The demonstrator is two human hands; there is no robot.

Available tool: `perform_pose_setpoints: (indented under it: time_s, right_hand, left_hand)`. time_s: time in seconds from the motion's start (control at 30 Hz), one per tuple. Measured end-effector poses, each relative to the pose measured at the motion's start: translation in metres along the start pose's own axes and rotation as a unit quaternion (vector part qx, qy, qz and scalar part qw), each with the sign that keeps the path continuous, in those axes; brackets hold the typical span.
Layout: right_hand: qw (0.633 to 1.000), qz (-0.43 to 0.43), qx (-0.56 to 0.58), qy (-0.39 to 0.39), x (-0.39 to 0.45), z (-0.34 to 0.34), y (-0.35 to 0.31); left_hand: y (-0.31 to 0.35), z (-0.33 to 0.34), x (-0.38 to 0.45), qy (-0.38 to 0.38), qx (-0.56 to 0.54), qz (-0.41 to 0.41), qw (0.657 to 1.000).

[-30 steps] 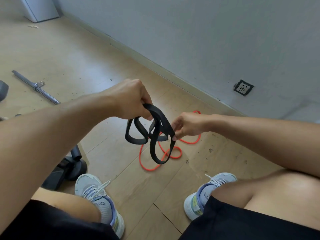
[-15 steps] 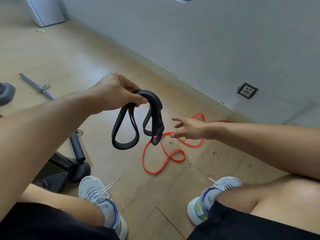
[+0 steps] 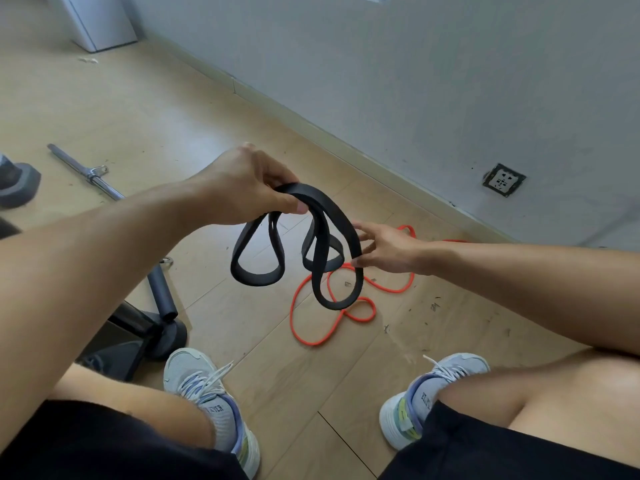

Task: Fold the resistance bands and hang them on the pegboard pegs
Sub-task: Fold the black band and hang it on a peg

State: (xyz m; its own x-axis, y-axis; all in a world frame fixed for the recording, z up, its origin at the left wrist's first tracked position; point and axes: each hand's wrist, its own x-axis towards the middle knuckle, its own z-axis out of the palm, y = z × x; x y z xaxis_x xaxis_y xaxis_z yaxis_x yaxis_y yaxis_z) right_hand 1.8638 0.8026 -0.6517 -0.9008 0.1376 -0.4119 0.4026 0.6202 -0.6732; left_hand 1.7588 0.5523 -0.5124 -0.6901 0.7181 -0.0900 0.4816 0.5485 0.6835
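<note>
Right hand [image 3: 384,251], spread and clear of the band half a second ago, now back at the wide black rubber resistance band [image 3: 313,237], relaxed fingers touching its outer loop. Left hand [image 3: 242,185] keeps pinching the gathered top, loops dangling mid-air above the thin orange resistance band [image 3: 332,306] on the wooden floor [image 3: 173,109]. Folding likely resuming; pegboard not in view.

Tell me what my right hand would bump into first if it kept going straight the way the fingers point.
Likely the black band: the right hand points left, fingertips at its nearest hanging loop. Depth is unclear.
</note>
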Motion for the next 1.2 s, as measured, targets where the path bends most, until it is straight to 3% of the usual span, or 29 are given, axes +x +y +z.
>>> perform_pose_setpoints:
  time_s: [0.13, 0.23, 0.4, 0.67, 0.73, 0.9, 1.03, 1.1, 1.2]
  right_hand:
    - [0.999, 0.014, -0.019, -0.043, -0.004, 0.004, -0.008]
    - [0.992, 0.072, 0.092, -0.044, -0.002, 0.003, -0.007]
    - [0.939, 0.120, 0.313, -0.074, -0.005, -0.016, -0.008]
    - [0.869, 0.101, 0.470, -0.117, -0.009, -0.033, -0.019]
    - [0.865, 0.110, 0.470, -0.134, -0.009, -0.038, -0.019]
    - [0.923, 0.132, 0.342, -0.120, -0.011, -0.035, -0.018]
    - [0.989, 0.067, 0.099, -0.092, -0.014, -0.031, -0.007]
    - [0.993, 0.046, -0.056, -0.098, -0.015, -0.031, -0.002]
    - [0.959, 0.041, -0.273, -0.062, -0.010, -0.031, 0.006]
  left_hand:
    - [-0.001, 0.002, 0.002, 0.013, 0.031, 0.006, 0.999]
    - [-0.008, -0.001, 0.004, 0.044, 0.077, -0.014, 0.996]
    - [-0.037, -0.006, 0.011, 0.072, 0.143, -0.105, 0.981]
    - [-0.064, -0.004, 0.015, 0.036, 0.171, -0.163, 0.971]
    - [-0.066, -0.004, 0.015, 0.038, 0.170, -0.167, 0.970]
    - [-0.065, -0.003, 0.014, 0.032, 0.164, -0.172, 0.971]
    - [-0.058, -0.001, 0.014, 0.022, 0.157, -0.159, 0.974]
    - [-0.053, 0.000, 0.015, 0.015, 0.172, -0.144, 0.974]
    - [-0.045, 0.002, 0.015, 0.006, 0.182, -0.124, 0.976]
